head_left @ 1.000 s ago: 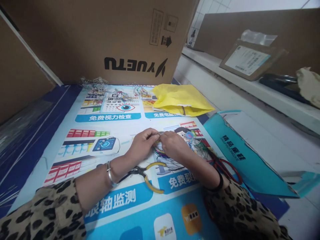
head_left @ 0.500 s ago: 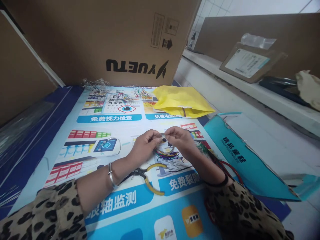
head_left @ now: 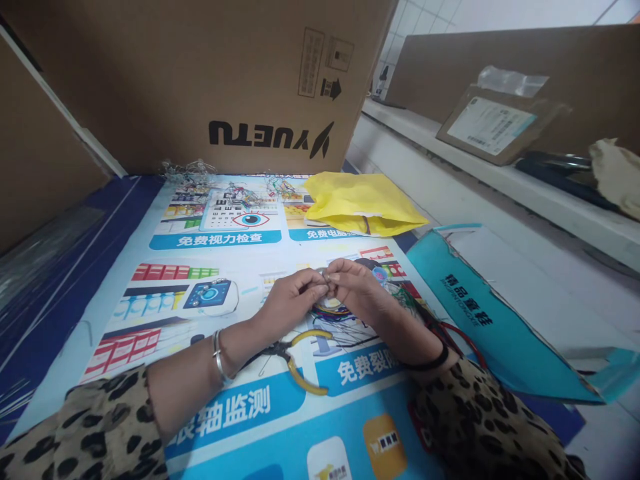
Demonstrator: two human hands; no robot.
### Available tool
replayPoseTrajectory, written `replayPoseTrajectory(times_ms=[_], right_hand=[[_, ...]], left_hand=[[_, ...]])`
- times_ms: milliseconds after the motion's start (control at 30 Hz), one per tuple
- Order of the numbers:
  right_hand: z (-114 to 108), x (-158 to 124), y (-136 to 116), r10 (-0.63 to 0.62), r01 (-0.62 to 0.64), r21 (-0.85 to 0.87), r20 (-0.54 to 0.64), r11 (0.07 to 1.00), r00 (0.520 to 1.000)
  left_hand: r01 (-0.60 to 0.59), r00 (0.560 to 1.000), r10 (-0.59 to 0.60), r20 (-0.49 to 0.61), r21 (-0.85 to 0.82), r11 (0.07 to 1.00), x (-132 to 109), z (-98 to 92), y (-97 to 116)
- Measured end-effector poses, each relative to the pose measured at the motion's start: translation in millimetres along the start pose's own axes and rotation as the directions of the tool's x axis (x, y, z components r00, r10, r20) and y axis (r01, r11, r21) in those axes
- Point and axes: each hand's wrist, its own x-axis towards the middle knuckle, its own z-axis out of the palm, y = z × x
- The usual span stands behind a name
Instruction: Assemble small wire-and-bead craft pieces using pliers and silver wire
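Observation:
My left hand (head_left: pixel 295 293) and my right hand (head_left: pixel 357 287) meet at the fingertips above the middle of the printed sheet. Both are closed in a pinch on something small and thin, mostly hidden by the fingers. Right below them lies a bundle of multicoloured cords (head_left: pixel 331 313), with dark strands trailing off it. Pliers with yellow handles (head_left: pixel 306 381) rest by my left wrist, handles spread, their jaws partly behind the forearm.
A yellow bag (head_left: pixel 363 203) lies beyond my hands, and tangled wire pieces (head_left: pixel 187 171) sit at the far left. A large cardboard box (head_left: pixel 200 73) stands behind. To the right are a turquoise box flap (head_left: pixel 480 307) and a ledge holding a packet (head_left: pixel 493 127).
The fingertips of my two hands have come closer together, and my right hand has dipped slightly. The loop seen between them before is now mostly covered. The pliers stay put.

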Motion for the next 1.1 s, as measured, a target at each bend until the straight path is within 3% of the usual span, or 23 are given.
replayPoseTrajectory(times_ms=[300,833,1100], right_hand=[[0.9,-1.7,-1.3,0.03,-0.028,-0.072,0.017,0.997,0.999],[-2.0,-2.5,-0.3,-0.119,0.091,-0.354,-0.056,0.931,0.991],[0.8,-3.6,-4.5,-0.185,0.171,-0.444,0.011,0.88,0.983]], left_hand=[[0.007,1.0,-0.007,0.0,0.016,1.0,0.1,-0.7,-0.7],[0.021,1.0,-0.02,-0.019,0.012,1.0,0.8,-1.3,1.7],[0.04,0.999,-0.04,-0.011,0.038,0.998,2.2,-1.0,-0.4]])
